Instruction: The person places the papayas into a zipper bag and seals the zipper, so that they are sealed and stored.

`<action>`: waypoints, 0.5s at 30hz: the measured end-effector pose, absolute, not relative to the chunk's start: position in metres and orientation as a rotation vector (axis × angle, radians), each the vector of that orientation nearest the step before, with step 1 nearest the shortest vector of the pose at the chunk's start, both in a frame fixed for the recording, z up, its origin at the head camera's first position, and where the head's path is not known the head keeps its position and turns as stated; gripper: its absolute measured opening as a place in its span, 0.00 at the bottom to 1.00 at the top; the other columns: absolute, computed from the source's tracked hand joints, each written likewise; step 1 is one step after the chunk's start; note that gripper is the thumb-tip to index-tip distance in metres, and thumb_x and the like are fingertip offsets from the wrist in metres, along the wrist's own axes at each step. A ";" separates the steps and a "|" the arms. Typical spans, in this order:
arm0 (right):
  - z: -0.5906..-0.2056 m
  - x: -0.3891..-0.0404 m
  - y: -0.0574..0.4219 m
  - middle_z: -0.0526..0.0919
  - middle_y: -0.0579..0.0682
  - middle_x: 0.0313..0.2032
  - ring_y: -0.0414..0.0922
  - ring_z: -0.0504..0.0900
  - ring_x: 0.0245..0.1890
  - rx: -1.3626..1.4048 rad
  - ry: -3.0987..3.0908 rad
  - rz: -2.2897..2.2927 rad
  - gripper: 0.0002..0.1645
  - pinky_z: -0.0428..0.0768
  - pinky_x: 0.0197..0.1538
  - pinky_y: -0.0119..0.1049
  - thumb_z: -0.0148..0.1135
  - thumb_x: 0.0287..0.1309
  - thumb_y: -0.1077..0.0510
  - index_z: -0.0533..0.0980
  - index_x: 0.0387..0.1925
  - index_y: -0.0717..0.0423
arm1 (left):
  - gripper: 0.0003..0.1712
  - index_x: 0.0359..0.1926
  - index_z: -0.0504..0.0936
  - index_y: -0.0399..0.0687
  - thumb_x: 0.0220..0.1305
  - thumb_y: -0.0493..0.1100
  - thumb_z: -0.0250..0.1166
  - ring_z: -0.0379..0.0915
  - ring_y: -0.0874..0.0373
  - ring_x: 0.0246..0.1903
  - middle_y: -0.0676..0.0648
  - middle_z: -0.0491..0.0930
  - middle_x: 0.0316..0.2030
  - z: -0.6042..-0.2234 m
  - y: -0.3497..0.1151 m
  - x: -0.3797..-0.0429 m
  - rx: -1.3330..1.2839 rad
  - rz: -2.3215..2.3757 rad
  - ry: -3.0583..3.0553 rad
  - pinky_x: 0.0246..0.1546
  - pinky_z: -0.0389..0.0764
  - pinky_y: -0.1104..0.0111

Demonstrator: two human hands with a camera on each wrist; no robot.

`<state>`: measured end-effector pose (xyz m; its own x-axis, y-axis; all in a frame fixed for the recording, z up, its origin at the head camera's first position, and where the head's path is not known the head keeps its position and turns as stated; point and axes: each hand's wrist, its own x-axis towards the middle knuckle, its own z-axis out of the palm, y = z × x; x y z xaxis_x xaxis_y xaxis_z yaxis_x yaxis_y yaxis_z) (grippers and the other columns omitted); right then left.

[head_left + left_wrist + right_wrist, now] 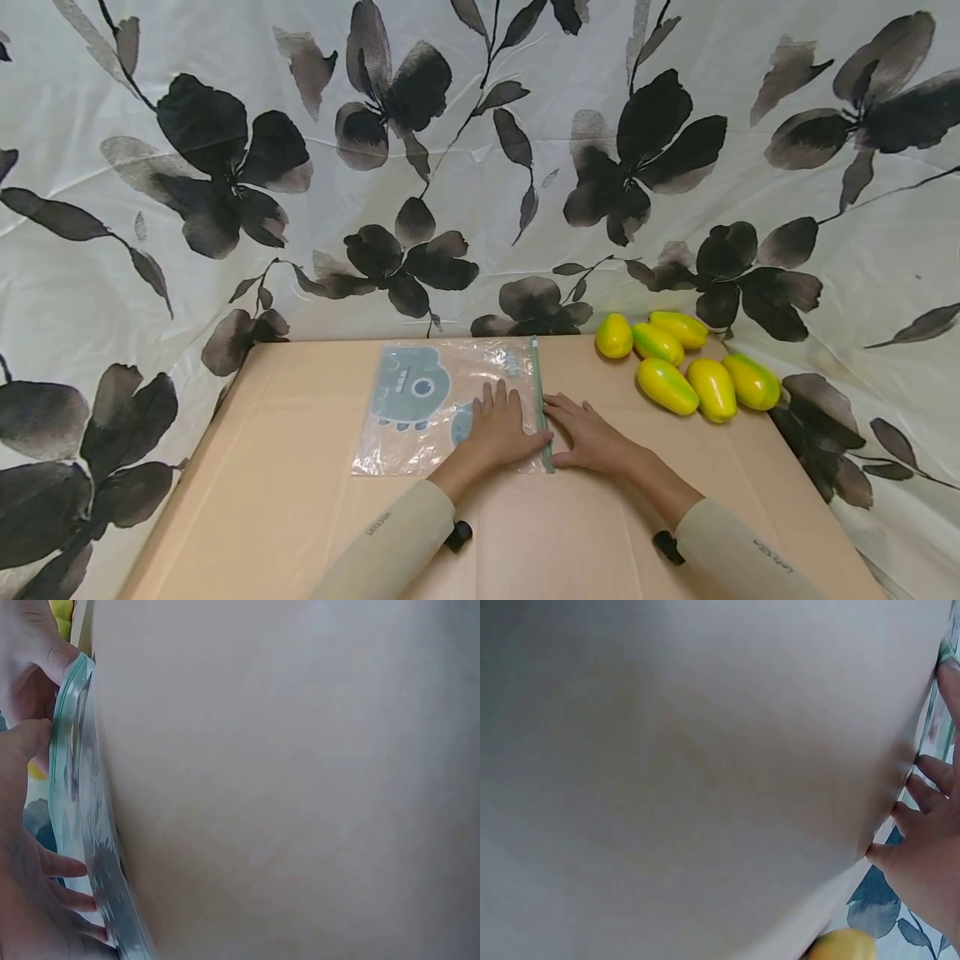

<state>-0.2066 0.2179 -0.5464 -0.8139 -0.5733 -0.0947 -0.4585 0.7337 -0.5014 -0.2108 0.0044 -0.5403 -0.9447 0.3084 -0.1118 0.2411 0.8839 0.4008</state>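
Note:
A clear zip bag (411, 387) with a blue-green cartoon dinosaur print lies flat, its green zip strip (537, 375) on the right side. My left hand (498, 427) rests on the bag with fingers spread, the thumb reaching the strip. Just right of the strip is my right hand (596, 437), its fingers extended and fingertips at the strip's edge. In the left wrist view the bag (67, 802) rises slightly at its zip edge between both hands. The right wrist view has the right hand's (922, 877) fingers spread on the surface, thumb near the bag.
Several yellow-green mangoes (667, 386) are grouped at the table's back right corner. Beneath everything is a light brown tabletop (300, 467). A white cloth (517, 208) with dark flowers hangs behind the table and shows along both sides.

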 end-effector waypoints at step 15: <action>-0.544 -0.203 0.216 0.58 0.58 0.79 0.64 0.52 0.80 -0.797 2.679 -0.732 0.58 0.50 0.73 0.75 0.75 0.54 0.37 0.62 0.76 0.61 | 0.57 0.75 0.63 0.34 0.58 0.69 0.66 0.44 0.27 0.78 0.28 0.54 0.78 -0.540 0.013 -0.210 0.396 0.460 2.940 0.73 0.55 0.33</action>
<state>-0.2033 0.2161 -0.5437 -0.8183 -0.5670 -0.0941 -0.4404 0.7237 -0.5313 -0.2098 0.0125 -0.5403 -0.9557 0.2783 -0.0961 0.2357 0.9188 0.3168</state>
